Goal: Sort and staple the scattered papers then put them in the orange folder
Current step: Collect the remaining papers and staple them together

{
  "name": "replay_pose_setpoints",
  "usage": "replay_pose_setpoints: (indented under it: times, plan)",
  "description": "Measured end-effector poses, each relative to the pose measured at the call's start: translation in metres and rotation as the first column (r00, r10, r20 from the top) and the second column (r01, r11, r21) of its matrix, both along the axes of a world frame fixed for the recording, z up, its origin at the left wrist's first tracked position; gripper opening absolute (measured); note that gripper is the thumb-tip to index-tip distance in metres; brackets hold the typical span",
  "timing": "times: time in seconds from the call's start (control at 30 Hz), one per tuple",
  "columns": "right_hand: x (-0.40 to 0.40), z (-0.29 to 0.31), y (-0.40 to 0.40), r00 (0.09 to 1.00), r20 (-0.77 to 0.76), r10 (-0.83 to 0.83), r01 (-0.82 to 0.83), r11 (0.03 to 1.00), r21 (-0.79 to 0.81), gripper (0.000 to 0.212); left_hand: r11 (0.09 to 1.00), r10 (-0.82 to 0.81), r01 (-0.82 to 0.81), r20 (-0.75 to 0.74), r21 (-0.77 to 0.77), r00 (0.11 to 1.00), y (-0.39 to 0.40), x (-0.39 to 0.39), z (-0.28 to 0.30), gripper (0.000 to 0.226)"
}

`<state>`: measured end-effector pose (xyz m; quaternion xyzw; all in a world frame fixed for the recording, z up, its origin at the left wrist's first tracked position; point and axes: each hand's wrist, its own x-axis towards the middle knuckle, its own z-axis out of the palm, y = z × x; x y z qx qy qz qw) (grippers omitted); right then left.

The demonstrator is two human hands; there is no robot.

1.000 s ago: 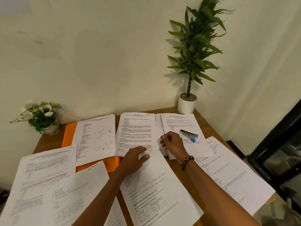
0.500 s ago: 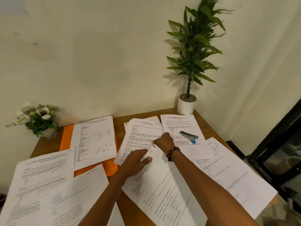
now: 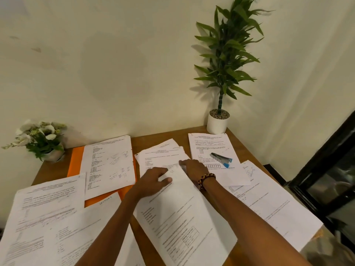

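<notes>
Seen from a head-worn camera: a wooden table (image 3: 159,135) in a room corner, strewn with printed papers. Both hands reaching to mid-table. Left hand (image 3: 153,179) lying flat, fingers loosely spread, thumb pressing the top edge of the nearest sheet (image 3: 180,214). Right hand (image 3: 193,167), a beaded bracelet (image 3: 206,179) at its wrist, resting on a small fanned stack (image 3: 163,152) just beyond; fingertips hidden from this angle, so impossible to tell whether pinching a page or only pushing. Orange folder (image 3: 75,160) lying at the left, mostly covered by another sheet (image 3: 109,166). A blue and silver stapler (image 3: 221,159) sitting on a page (image 3: 209,148) at the right, near a potted plant (image 3: 219,120). White flowers (image 3: 40,137) at the far left corner.

Probably still sorting: gathering the near sheet with the stack. Best done by keeping the left palm down as an anchor, sliding the sheets together with the right, and squaring the edges before reaching for the stapler. Risk of the fanned pages skewing or creasing.

Compared with half a second ago: right hand shifted slightly right, bracelet now clear of the near sheet, stack fanned a little wider, left hand hardly moved.
</notes>
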<state>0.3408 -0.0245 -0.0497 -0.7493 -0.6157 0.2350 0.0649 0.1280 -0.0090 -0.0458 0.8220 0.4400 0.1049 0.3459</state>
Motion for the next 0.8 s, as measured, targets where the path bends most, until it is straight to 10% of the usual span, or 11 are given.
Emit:
replay_pose_setpoints:
  times: [0.8]
  plan:
    - [0.015,-0.001,-0.042,0.953,-0.297,0.054,-0.035,0.997,0.068,0.031,0.989,-0.002,0.051,-0.336,0.136,0.942,0.049,0.016,-0.009,0.055]
